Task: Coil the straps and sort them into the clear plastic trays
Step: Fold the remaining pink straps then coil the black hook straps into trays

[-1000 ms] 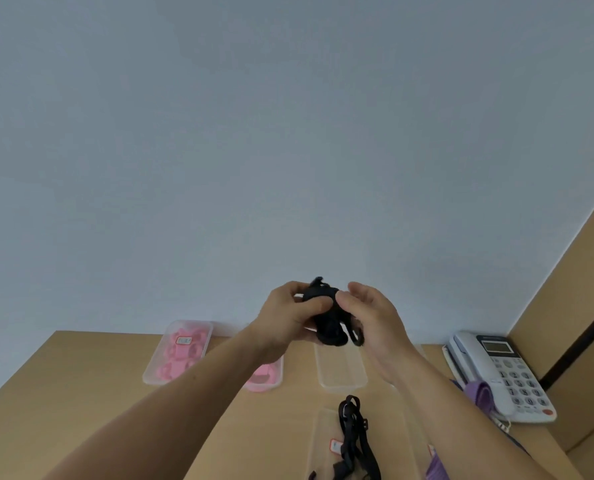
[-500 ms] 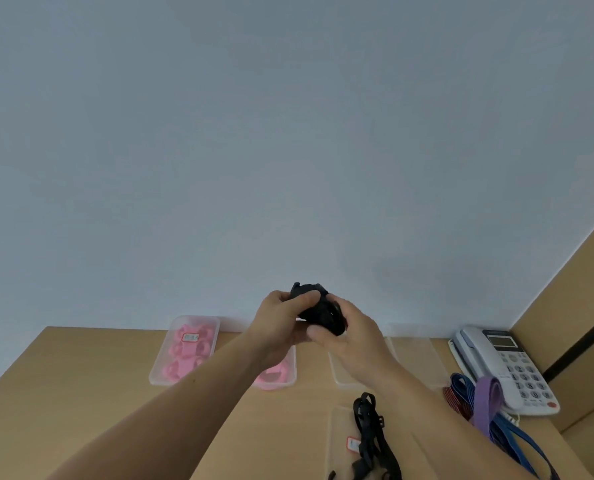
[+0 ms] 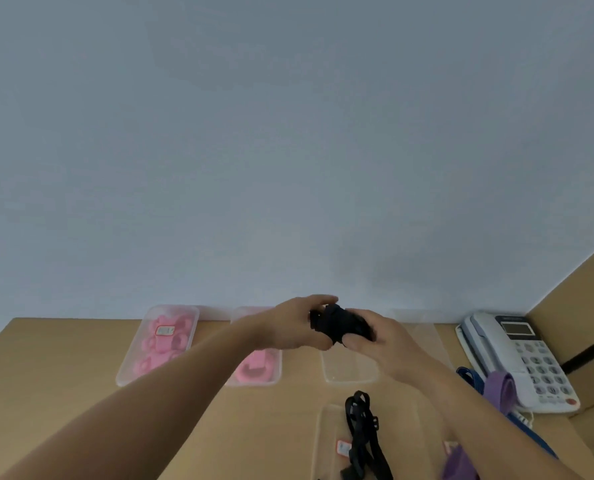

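I am seeing both hands raised above the desk (image 3: 63, 358), holding a coiled black strap (image 3: 340, 323) between them. The left hand (image 3: 288, 329) is curling its fingers over the top of the bundle, and the right hand (image 3: 385, 341) is pinching it from the near side. A clear tray (image 3: 351, 379) is lying just beneath them. Further left, two trays (image 3: 126, 372) are carrying pink straps (image 3: 164, 344). A loose black strap (image 3: 361, 427) is lying nearer me.

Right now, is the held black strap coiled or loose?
Coiled: black strap sits bunched compactly between left hand and right hand, nothing dangling.
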Demonstrator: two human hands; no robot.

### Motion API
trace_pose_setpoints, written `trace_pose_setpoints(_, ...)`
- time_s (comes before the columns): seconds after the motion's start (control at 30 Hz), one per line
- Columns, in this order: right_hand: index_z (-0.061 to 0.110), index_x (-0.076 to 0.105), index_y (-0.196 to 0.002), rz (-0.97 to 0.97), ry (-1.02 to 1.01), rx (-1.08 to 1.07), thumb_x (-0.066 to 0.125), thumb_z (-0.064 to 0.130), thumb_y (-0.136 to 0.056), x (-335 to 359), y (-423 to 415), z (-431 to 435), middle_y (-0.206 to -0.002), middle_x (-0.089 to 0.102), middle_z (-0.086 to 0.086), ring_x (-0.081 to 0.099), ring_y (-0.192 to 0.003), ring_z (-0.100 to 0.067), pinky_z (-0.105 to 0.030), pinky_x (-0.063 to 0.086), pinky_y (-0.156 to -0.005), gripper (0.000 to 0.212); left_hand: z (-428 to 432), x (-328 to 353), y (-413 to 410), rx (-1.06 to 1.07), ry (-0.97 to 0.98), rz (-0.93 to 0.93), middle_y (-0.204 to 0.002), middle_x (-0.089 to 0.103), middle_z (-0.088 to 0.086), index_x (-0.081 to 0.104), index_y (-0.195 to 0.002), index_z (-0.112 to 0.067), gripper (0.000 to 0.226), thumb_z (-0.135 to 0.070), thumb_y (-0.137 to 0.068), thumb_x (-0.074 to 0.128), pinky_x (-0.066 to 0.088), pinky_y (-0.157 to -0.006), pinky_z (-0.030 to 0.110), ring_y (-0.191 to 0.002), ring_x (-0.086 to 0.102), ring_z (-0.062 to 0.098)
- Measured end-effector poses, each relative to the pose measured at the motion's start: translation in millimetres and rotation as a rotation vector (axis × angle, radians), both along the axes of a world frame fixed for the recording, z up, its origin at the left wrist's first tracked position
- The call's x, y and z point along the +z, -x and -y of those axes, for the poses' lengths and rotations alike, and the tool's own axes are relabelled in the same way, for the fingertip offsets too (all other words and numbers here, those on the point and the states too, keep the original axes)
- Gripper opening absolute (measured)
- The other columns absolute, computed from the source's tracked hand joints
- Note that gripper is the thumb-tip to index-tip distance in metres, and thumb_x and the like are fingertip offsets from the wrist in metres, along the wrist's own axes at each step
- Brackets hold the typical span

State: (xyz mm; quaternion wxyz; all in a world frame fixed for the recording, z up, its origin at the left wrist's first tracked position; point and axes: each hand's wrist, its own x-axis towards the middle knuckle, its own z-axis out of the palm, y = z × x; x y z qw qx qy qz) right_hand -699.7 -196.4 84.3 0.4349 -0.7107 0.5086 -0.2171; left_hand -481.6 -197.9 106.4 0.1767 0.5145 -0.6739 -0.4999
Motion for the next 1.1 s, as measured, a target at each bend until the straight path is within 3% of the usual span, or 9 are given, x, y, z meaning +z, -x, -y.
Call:
trace_pose_setpoints(0.1,0.055,0.052,-0.105,-0.025,-0.071,0.055,0.068,0.060,-0.067,-11.9,20.3,39.1,-0.103,0.068,0.016,0.066,-0.096,-0.007,-0.035,0.053,-0.091,0.041,31.7,-10.5,24.4,-0.026,0.047,0.134,-0.096,0.064,-0.006,0.057,-0.110,-0.025,0.036,-0.025,-0.079,0.076,0.048,-0.069,0.021,-0.084,0.061,0.011)
trace_pose_setpoints(0.17,0.056,0.049,-0.099,-0.083,-0.073,0.084,0.066,0.065,-0.067,-21.4,34.5,65.8,-0.104,0.065,0.020,0.063,-0.097,-0.003,-0.028,0.050,-0.084,0.037,49.5,-26.0,36.7,0.045,0.061,0.153,-0.088,0.062,-0.011,0.055,-0.098,-0.030,0.033,-0.032,-0.077,0.079,0.045,-0.061,0.015,-0.076,0.059,0.005)
trace_pose_setpoints(0.37,0.041,0.067,-0.104,-0.384,0.181,0.376,0.069,0.055,-0.072,-50.1,43.9,131.9,-0.087,0.059,0.014,0.044,-0.096,-0.007,-0.021,0.035,-0.070,0.036,65.7,-86.6,59.0,0.257,0.150,0.454,-0.090,0.060,-0.014,0.057,-0.099,-0.032,0.062,-0.074,-0.053,0.061,0.048,-0.066,0.027,-0.084,0.058,0.009)
trace_pose_setpoints(0.53,0.029,0.053,-0.124,-0.471,0.102,0.464,0.071,0.051,-0.076,-75.8,31.4,155.9,-0.108,0.056,0.007,0.046,-0.105,-0.014,-0.027,0.040,-0.080,0.055,65.6,-118.3,62.8,0.353,0.138,0.530,-0.089,0.056,-0.012,0.062,-0.091,-0.034,0.055,-0.077,-0.057,0.053,0.036,-0.071,0.027,-0.093,0.051,0.011)
trace_pose_setpoints(0.67,0.029,0.051,-0.114,-0.544,0.160,0.534,0.068,0.048,-0.081,-95.3,26.3,161.7,-0.098,0.054,0.002,0.051,-0.087,-0.016,-0.027,0.040,-0.067,0.042,61.8,-128.1,69.5,0.327,0.193,0.576,-0.077,0.048,-0.017,0.060,-0.093,-0.036,0.038,-0.064,-0.067,0.056,0.031,-0.079,0.029,-0.099,0.045,0.014)
trace_pose_setpoints(0.8,0.027,0.050,-0.115,-0.514,0.124,0.524,0.067,0.042,-0.085,-106.3,24.4,168.5,-0.102,0.060,0.005,0.055,-0.087,-0.015,-0.028,0.041,-0.068,0.038,62.9,-136.8,70.3,0.318,0.163,0.583,-0.107,0.052,-0.006,0.054,-0.115,-0.019,0.048,-0.051,-0.080,0.062,0.037,-0.089,0.025,-0.113,0.046,0.017)
trace_pose_setpoints(0.9,0.024,0.050,-0.120,-0.528,0.086,0.515,0.064,0.043,-0.089,-112.9,23.8,169.6,-0.109,0.061,0.004,0.055,-0.088,-0.013,-0.027,0.040,-0.069,0.039,57.0,-140.0,75.1,0.336,0.136,0.469,-0.142,0.038,0.002,0.029,-0.150,-0.012,0.077,-0.033,-0.085,0.064,0.039,-0.106,0.032,-0.129,0.041,0.020)
trace_pose_setpoints(0.97,0.023,0.053,-0.121,-0.551,0.101,0.512,0.061,0.045,-0.091,-114.1,23.6,170.6,-0.111,0.063,0.003,0.055,-0.088,-0.014,-0.027,0.040,-0.070,0.039,53.8,-142.3,78.4,0.310,0.191,0.502,-0.148,0.032,0.004,0.018,-0.155,-0.012,0.083,-0.026,-0.086,0.062,0.038,-0.108,0.034,-0.132,0.038,0.022)
trace_pose_setpoints(1.1,0.021,0.063,-0.104,-0.649,0.223,0.543,0.053,0.048,-0.093,-110.4,20.4,169.9,-0.100,0.069,0.000,0.062,-0.087,-0.021,-0.032,0.042,-0.067,0.031,51.5,-147.9,76.8,0.234,0.284,0.605,-0.150,0.031,0.005,0.022,-0.154,-0.015,0.069,-0.023,-0.093,0.054,0.042,-0.103,0.036,-0.132,0.038,0.025)
